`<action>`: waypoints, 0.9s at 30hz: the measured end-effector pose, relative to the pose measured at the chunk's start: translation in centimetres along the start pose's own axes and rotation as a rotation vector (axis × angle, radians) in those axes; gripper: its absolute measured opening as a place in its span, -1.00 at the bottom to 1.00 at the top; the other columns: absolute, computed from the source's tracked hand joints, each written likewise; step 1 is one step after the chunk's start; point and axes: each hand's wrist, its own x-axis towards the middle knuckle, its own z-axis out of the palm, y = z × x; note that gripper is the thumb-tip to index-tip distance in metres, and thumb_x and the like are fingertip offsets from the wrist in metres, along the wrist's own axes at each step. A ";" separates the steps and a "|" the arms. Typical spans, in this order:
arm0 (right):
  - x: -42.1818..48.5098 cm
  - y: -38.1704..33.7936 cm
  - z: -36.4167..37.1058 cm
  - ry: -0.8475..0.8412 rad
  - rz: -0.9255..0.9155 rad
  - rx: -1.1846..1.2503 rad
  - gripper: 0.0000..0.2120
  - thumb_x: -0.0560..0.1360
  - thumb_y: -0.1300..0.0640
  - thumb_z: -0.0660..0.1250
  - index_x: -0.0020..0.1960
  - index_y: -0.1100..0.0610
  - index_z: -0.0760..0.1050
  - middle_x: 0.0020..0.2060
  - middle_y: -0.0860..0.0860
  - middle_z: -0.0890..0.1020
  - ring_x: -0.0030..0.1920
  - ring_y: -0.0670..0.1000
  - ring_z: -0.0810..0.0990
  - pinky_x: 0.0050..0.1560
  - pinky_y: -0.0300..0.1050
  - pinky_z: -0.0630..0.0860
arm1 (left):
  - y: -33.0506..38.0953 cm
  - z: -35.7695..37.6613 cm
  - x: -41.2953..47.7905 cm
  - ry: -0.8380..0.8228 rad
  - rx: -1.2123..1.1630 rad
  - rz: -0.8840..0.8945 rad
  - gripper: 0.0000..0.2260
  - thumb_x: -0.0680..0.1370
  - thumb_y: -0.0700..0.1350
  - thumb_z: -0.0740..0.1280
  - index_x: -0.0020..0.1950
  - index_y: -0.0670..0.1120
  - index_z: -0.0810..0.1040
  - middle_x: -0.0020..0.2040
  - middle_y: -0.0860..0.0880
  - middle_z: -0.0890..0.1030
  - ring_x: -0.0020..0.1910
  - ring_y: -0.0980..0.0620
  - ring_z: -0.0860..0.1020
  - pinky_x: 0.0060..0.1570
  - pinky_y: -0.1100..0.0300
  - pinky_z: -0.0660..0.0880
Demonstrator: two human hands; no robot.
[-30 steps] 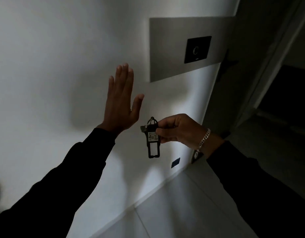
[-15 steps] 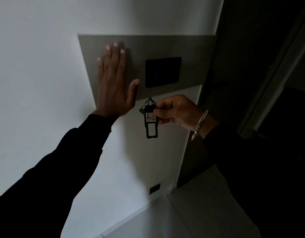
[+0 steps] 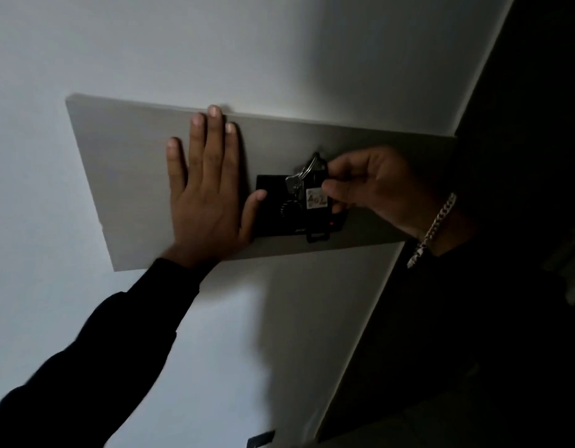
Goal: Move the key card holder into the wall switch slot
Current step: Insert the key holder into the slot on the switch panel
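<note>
The black wall switch (image 3: 273, 208) sits on a grey panel (image 3: 118, 163) on the white wall. My right hand (image 3: 373, 185) pinches the black key card holder (image 3: 316, 198), which carries a white label, a metal ring and a key. The holder hangs flat in front of the switch's right half, its lower end reaching just below the switch's bottom edge. Whether it sits inside a slot I cannot tell. My left hand (image 3: 205, 185) lies flat on the panel with fingers spread, its thumb touching the switch's left edge.
A dark doorway or corner (image 3: 522, 156) runs down the right side, just past the panel's right end. A small dark wall outlet (image 3: 260, 438) is low on the wall. The room is dim.
My right hand has carried the key card holder up from below the panel to the front of the switch. My left hand has slid right along the panel toward the switch.
</note>
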 end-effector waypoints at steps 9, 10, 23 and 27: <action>3.1 1.6 -3.6 0.100 -0.251 -0.024 -0.88 0.43 0.38 0.40 -0.05 0.25 0.57 -0.25 0.16 0.61 -0.36 0.02 0.60 -0.27 -0.17 0.63 | 0.7 -0.3 4.3 0.024 0.188 0.106 -0.32 0.64 0.21 -0.07 0.60 -0.25 0.10 0.61 -0.31 0.17 0.62 -0.30 0.09 0.56 -0.34 -0.01; 3.3 1.7 -3.5 0.095 -0.273 -0.011 -0.88 0.43 0.38 0.40 -0.07 0.22 0.56 -0.24 0.16 0.61 -0.34 0.01 0.59 -0.27 -0.20 0.63 | 0.8 -0.3 4.9 0.039 0.203 0.107 -0.32 0.64 0.20 -0.08 0.60 -0.25 0.12 0.61 -0.31 0.19 0.62 -0.30 0.10 0.56 -0.34 0.00; 3.8 4.1 -2.7 0.173 -0.323 0.031 -0.91 0.43 0.31 0.42 -0.08 0.19 0.59 -0.33 0.05 0.63 -0.43 -0.13 0.57 -0.31 -0.30 0.54 | -0.2 0.8 5.9 0.124 0.349 0.043 -0.28 0.62 0.25 -0.03 0.61 -0.22 0.10 0.61 -0.27 0.19 0.63 -0.26 0.09 0.58 -0.31 0.04; 3.2 5.3 -2.3 0.205 -0.306 -0.028 -0.85 0.39 0.26 0.47 -0.04 0.23 0.63 -0.24 0.16 0.69 -0.33 0.00 0.63 -0.19 -0.14 0.61 | -0.2 0.8 5.8 0.142 0.327 0.018 -0.28 0.62 0.25 0.00 0.60 -0.23 0.10 0.61 -0.28 0.19 0.63 -0.26 0.08 0.59 -0.30 0.04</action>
